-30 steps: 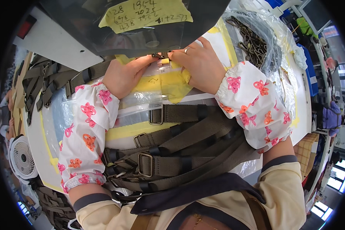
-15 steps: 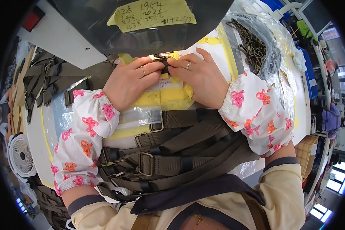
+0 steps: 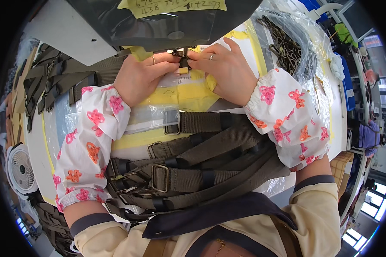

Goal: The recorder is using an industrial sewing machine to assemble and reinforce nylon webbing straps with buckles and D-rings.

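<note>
My left hand [image 3: 143, 77] and my right hand [image 3: 225, 70] meet under a grey machine head [image 3: 163, 32], fingers curled and closed at a small dark piece [image 3: 182, 58] by the metal fitting there. Just below that piece is a small pale-yellow block [image 3: 183, 70]. Yellow tape [image 3: 161, 96] and clear plastic cover the work surface under my wrists. Nearer my body lies a pile of olive-brown webbing straps [image 3: 214, 175] with metal buckles and black loops. What exactly my fingertips grip is small and partly hidden.
More straps [image 3: 60, 73] lie at the upper left, and a clear bag of metal hardware [image 3: 278, 43] at the upper right. A white fan [image 3: 21, 169] stands left, a blue bin [image 3: 345, 81] right. A person in purple [image 3: 366, 135] is at the far right.
My left fingers have closed in at the dark piece, which shows more between my hands. Both hands shifted slightly toward me, then back up. The machine head sits higher in view.
</note>
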### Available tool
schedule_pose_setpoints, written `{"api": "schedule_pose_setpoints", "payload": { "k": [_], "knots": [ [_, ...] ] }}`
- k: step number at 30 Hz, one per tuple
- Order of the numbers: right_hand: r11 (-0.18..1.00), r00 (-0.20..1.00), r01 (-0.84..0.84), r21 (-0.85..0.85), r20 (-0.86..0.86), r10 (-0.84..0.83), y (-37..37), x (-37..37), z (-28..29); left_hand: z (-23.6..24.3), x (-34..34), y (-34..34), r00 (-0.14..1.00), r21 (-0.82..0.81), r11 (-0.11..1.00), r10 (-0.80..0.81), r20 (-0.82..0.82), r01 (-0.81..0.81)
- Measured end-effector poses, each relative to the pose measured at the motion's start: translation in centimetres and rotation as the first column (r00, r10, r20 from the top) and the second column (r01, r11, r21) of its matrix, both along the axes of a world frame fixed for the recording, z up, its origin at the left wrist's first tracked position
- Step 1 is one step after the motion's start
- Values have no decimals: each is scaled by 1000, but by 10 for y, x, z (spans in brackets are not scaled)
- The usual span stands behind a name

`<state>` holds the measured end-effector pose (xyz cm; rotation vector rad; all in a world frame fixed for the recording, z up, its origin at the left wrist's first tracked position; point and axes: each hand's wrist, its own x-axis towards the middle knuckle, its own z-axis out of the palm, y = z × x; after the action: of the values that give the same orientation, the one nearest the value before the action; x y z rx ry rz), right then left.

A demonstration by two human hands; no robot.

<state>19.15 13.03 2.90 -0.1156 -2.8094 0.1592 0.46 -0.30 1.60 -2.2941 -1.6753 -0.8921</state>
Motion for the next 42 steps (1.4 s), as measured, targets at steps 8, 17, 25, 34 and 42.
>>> {"api": "schedule_pose_setpoints", "payload": {
  "k": [8, 17, 25, 34, 42],
  "knots": [
    [998, 996, 37, -57, 79, -33, 14, -15, 2, -20, -22, 7, 980, -147, 969, 192, -52, -198],
    [994, 998, 38, -97, 57, -33, 7, -14, -1, -7, -10, -7, 972, -175, 956, 234, -36, -236],
    [992, 992, 14, -123, -121, -29, 13, -16, -8, 45, -22, -69, 893, -82, 902, 401, -204, -424],
    [977, 965, -205, 58, -153, 212, 10, -7, 4, 32, -64, -143, 762, -249, 720, 608, -222, -647],
    [897, 870, -390, 206, -237, 433, -69, -57, 21, 52, -158, -193, 469, 164, 667, 656, -591, -726]
  ]
}}
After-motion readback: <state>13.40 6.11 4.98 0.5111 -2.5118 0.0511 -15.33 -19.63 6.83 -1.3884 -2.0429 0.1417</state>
